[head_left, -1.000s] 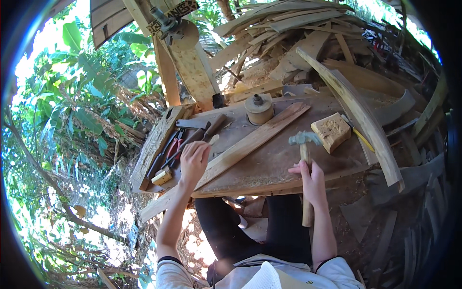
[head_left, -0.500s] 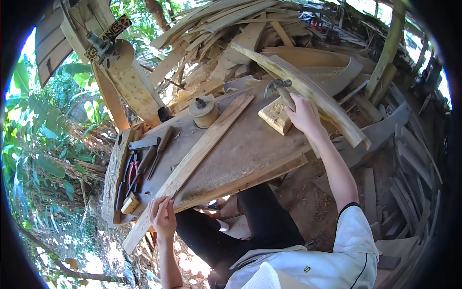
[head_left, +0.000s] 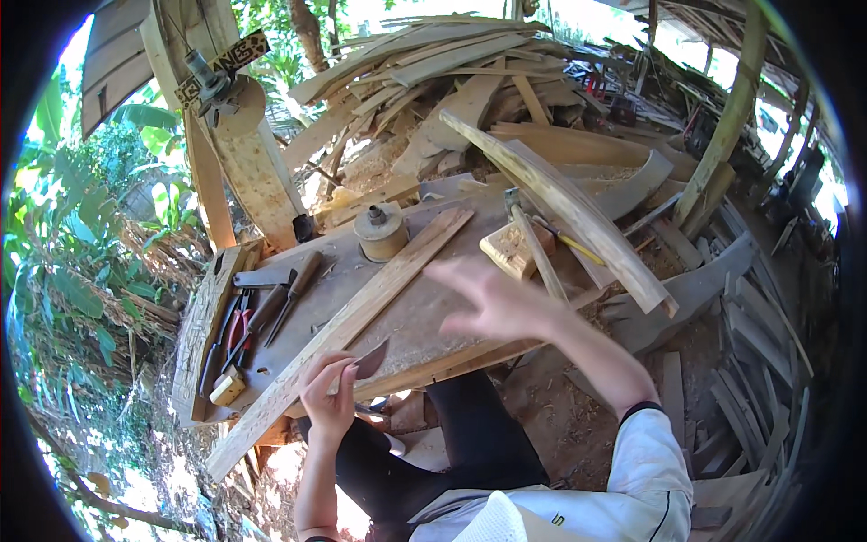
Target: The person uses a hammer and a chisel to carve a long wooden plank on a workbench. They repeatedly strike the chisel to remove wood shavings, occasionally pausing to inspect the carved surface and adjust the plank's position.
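My left hand point(head_left: 330, 388) pinches a small dark, pointed flat piece point(head_left: 370, 359) over a long plank point(head_left: 399, 269) lying diagonally on the wooden bench point(head_left: 397, 321). My right hand point(head_left: 479, 298), blurred, reaches across the bench right of the plank, fingers spread and empty. The hammer point(head_left: 538, 253) rests across a carved wooden block point(head_left: 501, 242) at the right, beside a yellow-handled tool point(head_left: 575, 247). Pliers point(head_left: 242, 325), wood-handled tools point(head_left: 302, 275) and a small block point(head_left: 228, 387) lie at the bench's left end. A squat cylindrical object point(head_left: 379, 237) stands at the back.
A long curved board point(head_left: 578, 212) overhangs the bench's right side. Offcuts are piled behind point(head_left: 433, 54) and stacked on the ground at right point(head_left: 750, 406). A post point(head_left: 262, 181) with a mounted metal fitting rises at back left. My legs point(head_left: 461, 425) are below the bench edge.
My right hand has let go of the hammer onto the block and moved left over the bench. My left hand has lifted slightly, the dark piece now showing in it.
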Demonstrator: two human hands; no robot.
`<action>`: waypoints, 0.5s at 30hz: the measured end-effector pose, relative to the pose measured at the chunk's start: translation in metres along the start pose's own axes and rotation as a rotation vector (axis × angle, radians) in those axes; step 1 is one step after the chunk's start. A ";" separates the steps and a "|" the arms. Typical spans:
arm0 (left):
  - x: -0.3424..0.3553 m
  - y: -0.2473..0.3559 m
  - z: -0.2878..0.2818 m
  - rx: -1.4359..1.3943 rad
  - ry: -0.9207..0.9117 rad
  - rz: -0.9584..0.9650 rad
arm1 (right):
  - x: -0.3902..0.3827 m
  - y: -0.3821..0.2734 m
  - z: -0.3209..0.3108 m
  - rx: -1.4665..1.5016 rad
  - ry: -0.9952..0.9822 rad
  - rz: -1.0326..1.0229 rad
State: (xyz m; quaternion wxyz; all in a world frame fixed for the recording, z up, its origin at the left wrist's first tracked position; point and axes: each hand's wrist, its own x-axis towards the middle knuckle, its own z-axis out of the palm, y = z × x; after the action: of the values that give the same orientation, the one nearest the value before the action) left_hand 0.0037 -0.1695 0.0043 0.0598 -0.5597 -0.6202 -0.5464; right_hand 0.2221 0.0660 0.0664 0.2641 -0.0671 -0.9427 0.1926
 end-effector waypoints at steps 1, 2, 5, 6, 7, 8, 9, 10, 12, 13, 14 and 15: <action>0.003 0.004 0.008 -0.077 -0.020 -0.031 | 0.001 -0.018 0.021 0.132 0.024 -0.062; 0.006 0.006 0.014 -0.093 -0.024 -0.019 | 0.003 -0.031 0.037 0.265 0.049 -0.126; 0.006 0.012 0.023 -0.133 -0.008 -0.083 | 0.006 -0.039 0.054 0.562 -0.295 0.125; 0.003 0.010 0.020 -0.123 -0.036 -0.092 | 0.006 -0.041 0.061 0.572 -0.274 0.136; -0.002 0.004 0.015 -0.113 -0.063 -0.102 | 0.005 -0.043 0.067 0.583 -0.255 0.147; -0.006 -0.002 0.008 -0.102 -0.089 -0.113 | 0.005 -0.044 0.074 0.594 -0.236 0.158; -0.010 -0.006 0.000 -0.010 -0.082 -0.110 | 0.007 -0.043 0.083 0.629 -0.139 0.142; -0.012 -0.010 -0.009 0.079 -0.077 -0.105 | 0.007 -0.040 0.091 0.660 -0.038 0.128; -0.027 -0.030 -0.039 0.233 -0.127 -0.200 | 0.017 -0.027 0.105 0.554 0.108 0.052; -0.033 -0.033 -0.056 0.422 -0.158 -0.230 | 0.024 -0.014 0.110 0.416 0.156 0.001; -0.040 -0.034 -0.071 0.607 -0.187 -0.250 | 0.029 -0.002 0.112 0.270 0.207 -0.048; -0.052 -0.040 -0.087 0.631 -0.174 -0.294 | 0.034 0.006 0.115 0.208 0.125 0.010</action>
State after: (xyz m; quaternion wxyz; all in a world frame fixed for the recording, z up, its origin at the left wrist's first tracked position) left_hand -0.0541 -0.2587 -0.0212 0.0972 -0.4629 -0.8351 -0.2810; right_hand 0.1331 0.0415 -0.0105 0.3269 -0.0557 -0.8991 0.2859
